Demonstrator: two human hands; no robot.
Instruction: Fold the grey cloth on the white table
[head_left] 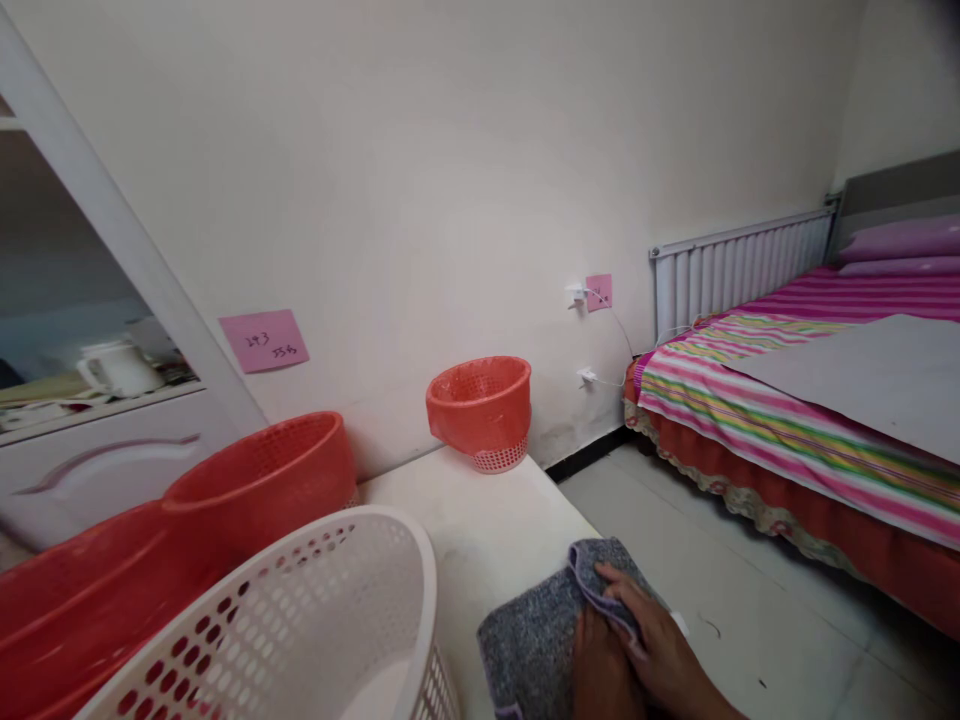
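Grey towel [536,625], folded and with a lilac edge turned up at its far corner, lies flat on the near end of a white tabletop [480,520], pressed under both of a person's hands at the bottom of the frame. The right hand [652,645] rests across the lilac edge with fingers [615,585] spread and flat, closed on nothing; the left hand [600,670] lies just beside and partly under it, also flat on the cloth, though whether its fingers curl around anything cannot be told, since the frame cuts it off.

Judging from the flat palms, the work in hand looks like smoothing or folding the cloth; doing it well would mean keeping one palm as an anchor while the other sweeps outward toward the loose corner, so the layers stay square and do not slide on the slick surface.

Just left of the hands stands a white perforated basket [315,620], and beyond it a red basket [262,480] lying against a red tub [67,600]. Farther ahead of the hands, at the table's far end against the wall, sits a small red bin [484,405]. Well off to the right, across the floor, a bed [810,420] with a striped cover runs along a white radiator [739,265]
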